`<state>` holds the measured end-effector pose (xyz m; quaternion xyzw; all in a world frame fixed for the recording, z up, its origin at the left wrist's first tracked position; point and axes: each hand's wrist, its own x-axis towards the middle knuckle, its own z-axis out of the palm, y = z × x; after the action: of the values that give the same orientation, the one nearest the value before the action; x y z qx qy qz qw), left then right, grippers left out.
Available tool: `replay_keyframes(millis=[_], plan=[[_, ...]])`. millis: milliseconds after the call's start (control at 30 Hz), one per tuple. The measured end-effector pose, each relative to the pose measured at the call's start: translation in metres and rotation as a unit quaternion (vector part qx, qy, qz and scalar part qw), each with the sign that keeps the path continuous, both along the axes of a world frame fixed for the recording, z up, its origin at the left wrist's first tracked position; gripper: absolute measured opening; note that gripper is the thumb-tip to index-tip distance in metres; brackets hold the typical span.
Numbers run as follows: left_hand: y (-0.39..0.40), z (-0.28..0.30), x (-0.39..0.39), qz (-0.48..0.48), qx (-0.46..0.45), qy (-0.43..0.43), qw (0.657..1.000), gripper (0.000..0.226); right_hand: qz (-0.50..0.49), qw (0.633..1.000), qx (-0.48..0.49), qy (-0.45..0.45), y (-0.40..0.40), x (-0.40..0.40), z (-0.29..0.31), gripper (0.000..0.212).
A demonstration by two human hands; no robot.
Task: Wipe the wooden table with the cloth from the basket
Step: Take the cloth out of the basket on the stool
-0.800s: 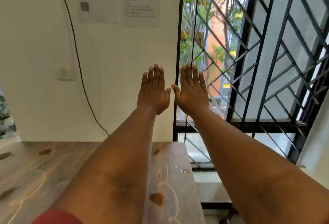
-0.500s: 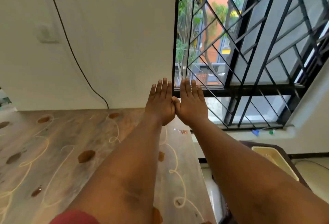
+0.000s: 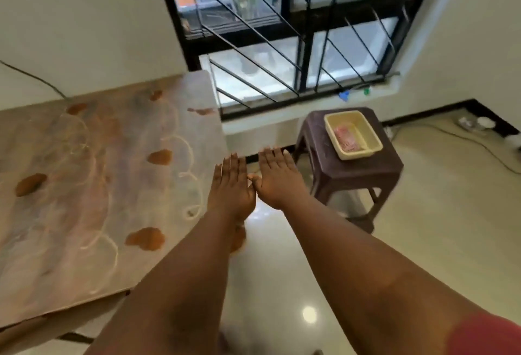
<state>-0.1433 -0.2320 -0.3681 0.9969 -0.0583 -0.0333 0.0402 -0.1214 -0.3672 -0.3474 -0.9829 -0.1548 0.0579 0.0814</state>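
Note:
The wooden table (image 3: 84, 174) fills the left side, covered by a glossy sheet with brown blotches and pale loops. To the right, a cream basket (image 3: 366, 129) rests on a dark brown stool (image 3: 363, 171); a pink cloth (image 3: 347, 137) lies folded inside it. My left hand (image 3: 232, 185) and my right hand (image 3: 277, 175) are stretched out flat, backs up, thumbs touching, both holding nothing. They hover past the table's right edge, over the floor, left of the stool.
A black barred window (image 3: 296, 30) stands behind the stool, with small blue and green items on its sill. Cables and a power strip (image 3: 476, 123) lie on the shiny floor at the far right. A wall cable (image 3: 33, 78) drops behind the table.
The view has swung down and to the right, bringing the stool, basket and cloth into sight. Both flat hands have lowered from in front of the window to beside the table's edge.

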Motion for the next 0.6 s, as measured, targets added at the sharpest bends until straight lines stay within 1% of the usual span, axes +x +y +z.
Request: replay_keyframes(millis=[100, 267, 433, 533, 600], plan=[[-0.032, -0.012, -0.014, -0.03, 0.018, 0.018, 0.999, 0.069, -0.017, 0.999, -0.002, 0.031, -0.044, -0.008, -0.013, 0.068], [-0.08, -0.011, -0.008, -0.049, 0.029, 0.015, 0.998, 0.069, -0.071, 0.995, 0.001, 0.063, -0.098, -0.016, -0.032, 0.066], [-0.126, -0.019, 0.002, -0.092, 0.02, 0.041, 0.995, 0.068, -0.108, 0.991, -0.005, 0.074, -0.14, -0.012, -0.036, 0.066], [-0.142, -0.028, 0.008, -0.112, 0.003, 0.059, 0.992, 0.067, -0.116, 0.989, -0.021, 0.084, -0.161, -0.008, -0.036, 0.064], [-0.149, -0.034, 0.018, -0.124, 0.007, 0.068, 0.99, 0.066, -0.123, 0.988, -0.029, 0.089, -0.173, 0.001, -0.035, 0.063]])
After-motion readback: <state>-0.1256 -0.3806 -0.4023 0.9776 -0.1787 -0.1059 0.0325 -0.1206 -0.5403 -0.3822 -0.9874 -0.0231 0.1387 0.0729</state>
